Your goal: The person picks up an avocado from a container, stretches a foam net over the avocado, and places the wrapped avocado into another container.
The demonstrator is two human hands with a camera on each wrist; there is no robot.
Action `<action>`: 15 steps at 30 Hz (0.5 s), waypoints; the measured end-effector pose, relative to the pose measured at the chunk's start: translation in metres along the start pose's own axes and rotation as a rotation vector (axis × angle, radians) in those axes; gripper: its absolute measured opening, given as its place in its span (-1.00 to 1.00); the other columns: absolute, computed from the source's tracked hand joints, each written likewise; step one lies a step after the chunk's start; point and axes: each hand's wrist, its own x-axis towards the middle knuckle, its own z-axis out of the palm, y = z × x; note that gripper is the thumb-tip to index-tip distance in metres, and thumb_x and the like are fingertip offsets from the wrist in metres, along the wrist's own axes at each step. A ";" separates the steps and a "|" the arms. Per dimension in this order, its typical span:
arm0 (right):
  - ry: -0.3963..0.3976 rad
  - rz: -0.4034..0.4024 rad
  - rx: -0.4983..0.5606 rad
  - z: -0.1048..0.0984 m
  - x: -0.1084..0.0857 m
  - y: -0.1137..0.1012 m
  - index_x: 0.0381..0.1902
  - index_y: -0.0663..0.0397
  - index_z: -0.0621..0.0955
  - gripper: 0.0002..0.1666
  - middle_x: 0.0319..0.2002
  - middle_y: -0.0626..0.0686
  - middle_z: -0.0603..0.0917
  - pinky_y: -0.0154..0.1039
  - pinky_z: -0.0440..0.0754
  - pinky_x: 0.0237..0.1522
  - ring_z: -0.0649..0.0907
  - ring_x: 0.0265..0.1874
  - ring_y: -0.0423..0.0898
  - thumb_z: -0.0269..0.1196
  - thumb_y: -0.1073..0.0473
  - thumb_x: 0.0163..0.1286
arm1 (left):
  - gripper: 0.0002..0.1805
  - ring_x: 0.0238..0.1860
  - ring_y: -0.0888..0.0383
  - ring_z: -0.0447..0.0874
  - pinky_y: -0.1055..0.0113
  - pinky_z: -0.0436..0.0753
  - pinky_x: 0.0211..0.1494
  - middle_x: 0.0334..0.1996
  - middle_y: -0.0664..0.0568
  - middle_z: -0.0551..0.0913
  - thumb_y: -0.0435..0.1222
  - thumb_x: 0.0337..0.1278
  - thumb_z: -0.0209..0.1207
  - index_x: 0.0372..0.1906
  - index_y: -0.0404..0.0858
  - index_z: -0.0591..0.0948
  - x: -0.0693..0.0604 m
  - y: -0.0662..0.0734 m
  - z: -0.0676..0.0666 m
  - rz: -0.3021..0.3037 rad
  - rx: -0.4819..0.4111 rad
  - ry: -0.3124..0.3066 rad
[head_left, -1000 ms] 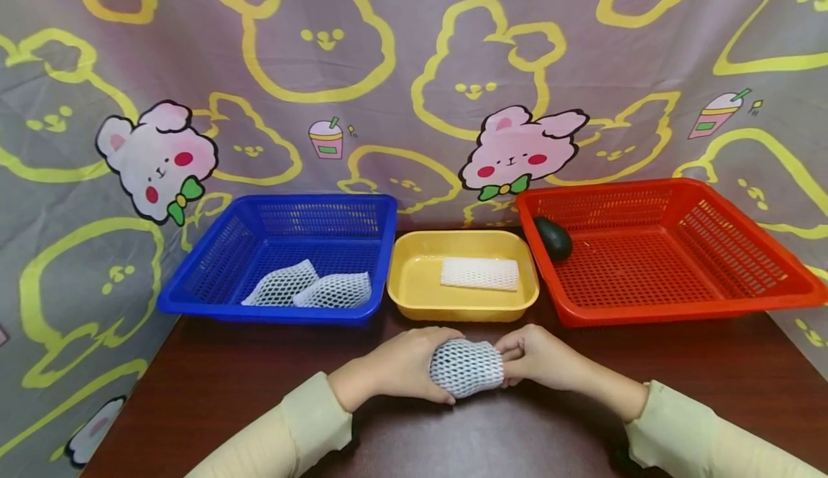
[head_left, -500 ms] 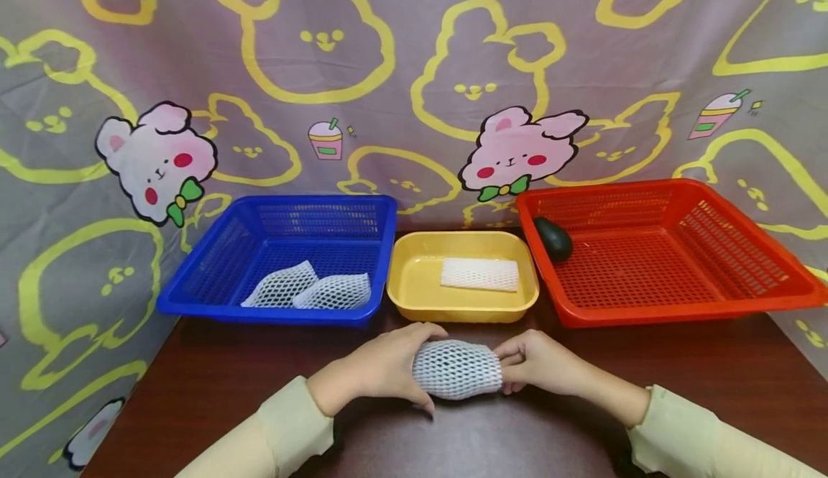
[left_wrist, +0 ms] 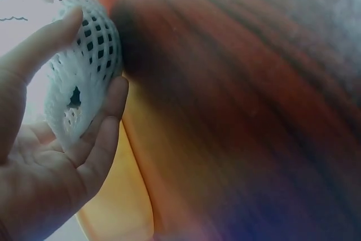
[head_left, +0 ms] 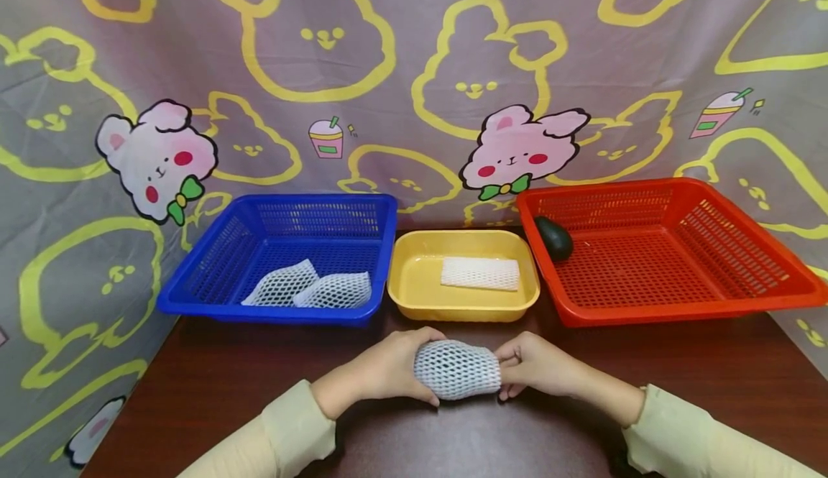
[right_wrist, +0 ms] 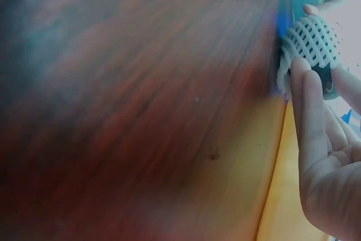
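A white foam net sleeve (head_left: 456, 370) lies between my hands above the near table, stretched round a dark fruit. Its left end is cupped by my left hand (head_left: 378, 371), thumb and fingers on opposite sides. My right hand (head_left: 546, 369) pinches the sleeve's right opening. Through that opening, the right wrist view shows part of the dark avocado-like fruit (right_wrist: 325, 77) between the fingers. In the left wrist view, the sleeve (left_wrist: 84, 71) narrows to a gathered end near the palm, with dark skin showing through the mesh.
Behind the hands stands a yellow tray (head_left: 462, 314) holding a flat foam net (head_left: 480, 274). To its left, a blue basket (head_left: 272, 313) contains two net-covered pieces (head_left: 333, 291). A red basket (head_left: 692, 313) on the right holds a dark avocado-like fruit (head_left: 553, 239).
My left hand has shifted left, and the sleeve's left end with it, so more of the netting shows between the hands. My right hand has stayed nearly in place at the opening.
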 end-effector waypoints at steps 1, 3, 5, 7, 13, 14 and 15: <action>0.001 0.002 -0.003 0.000 0.001 0.000 -0.10 0.58 0.67 -0.75 -0.38 0.22 0.78 -0.09 0.75 -0.38 0.73 -0.51 -0.10 0.23 0.39 0.42 | -0.12 0.09 0.21 0.59 0.24 0.54 0.24 0.10 0.00 0.67 -0.14 -0.34 0.70 0.23 -0.20 0.55 0.000 0.000 0.000 0.001 0.000 -0.001; 0.001 0.001 -0.009 0.001 0.002 0.000 -0.09 0.57 0.68 -0.74 -0.37 0.22 0.78 -0.07 0.75 -0.38 0.73 -0.51 -0.09 0.23 0.38 0.42 | -0.12 0.09 0.22 0.59 0.24 0.54 0.24 0.10 0.01 0.67 -0.14 -0.35 0.70 0.23 -0.20 0.55 0.000 0.001 0.001 0.003 0.001 -0.001; -0.001 0.003 -0.024 0.001 0.002 0.000 -0.09 0.55 0.68 -0.74 -0.38 0.20 0.78 -0.10 0.75 -0.39 0.73 -0.51 -0.09 0.24 0.37 0.42 | -0.11 0.10 0.22 0.58 0.24 0.53 0.25 0.11 0.03 0.66 -0.13 -0.35 0.70 0.24 -0.19 0.55 -0.001 0.001 0.001 0.003 0.005 -0.002; -0.003 0.005 -0.046 0.001 0.003 0.000 -0.10 0.52 0.70 -0.75 -0.39 0.17 0.78 -0.14 0.75 -0.39 0.73 -0.51 -0.10 0.25 0.35 0.42 | -0.10 0.11 0.22 0.58 0.23 0.52 0.26 0.12 0.04 0.66 -0.13 -0.36 0.70 0.25 -0.19 0.55 -0.002 0.000 0.001 0.003 0.010 -0.003; 0.007 0.018 -0.089 0.001 0.003 0.000 -0.16 0.44 0.73 -0.78 -0.43 0.12 0.78 -0.21 0.74 -0.41 0.72 -0.53 -0.12 0.27 0.32 0.40 | -0.07 0.16 0.19 0.54 0.19 0.48 0.31 0.16 0.06 0.61 -0.12 -0.33 0.69 0.29 -0.18 0.52 -0.003 0.001 0.000 0.007 0.039 -0.016; 0.009 0.020 -0.092 0.001 0.003 0.000 -0.17 0.44 0.73 -0.79 -0.43 0.12 0.78 -0.21 0.73 -0.41 0.72 -0.53 -0.12 0.27 0.32 0.40 | -0.07 0.17 0.18 0.54 0.18 0.48 0.32 0.16 0.05 0.60 -0.12 -0.32 0.69 0.30 -0.19 0.51 -0.002 0.002 0.001 0.014 0.045 -0.017; 0.011 0.021 -0.094 0.001 0.003 0.000 -0.18 0.43 0.73 -0.80 -0.44 0.11 0.78 -0.21 0.73 -0.41 0.72 -0.53 -0.12 0.28 0.33 0.39 | -0.06 0.17 0.18 0.54 0.19 0.48 0.32 0.17 0.04 0.60 -0.12 -0.32 0.69 0.30 -0.20 0.51 -0.002 0.003 0.001 0.019 0.053 -0.018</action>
